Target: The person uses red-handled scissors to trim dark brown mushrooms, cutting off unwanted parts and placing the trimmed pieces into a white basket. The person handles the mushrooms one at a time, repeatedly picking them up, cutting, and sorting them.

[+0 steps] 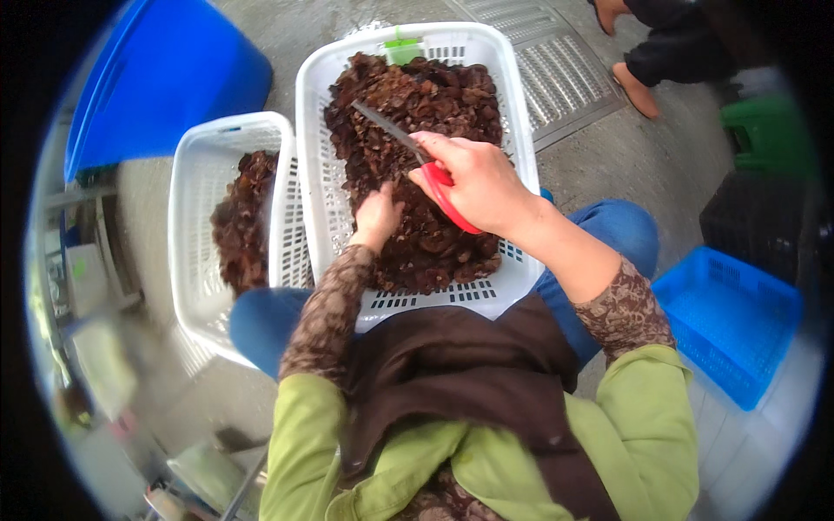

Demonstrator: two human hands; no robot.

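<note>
My right hand (482, 179) grips a pair of scissors (449, 200) with red handles, their metal blades pointing up and left over a large white plastic basket (524, 130). Dark brown, ruffled pieces that look like wood ear mushrooms (417, 98) fill much of that basket. Down among them on the left side is my left hand (379, 216), slightly blurred; whether its fingers hold a piece is hidden. A second white basket (189, 215), left of the first, has similar brown pieces (244, 228) along its right side.
A big blue tub (176, 78) stands beyond the left basket. Metal drain grating (560, 71) lies at top right, near another person's feet (635, 91). To my right are a blue plastic crate (730, 325), a black crate (749, 215) and a green object (769, 137).
</note>
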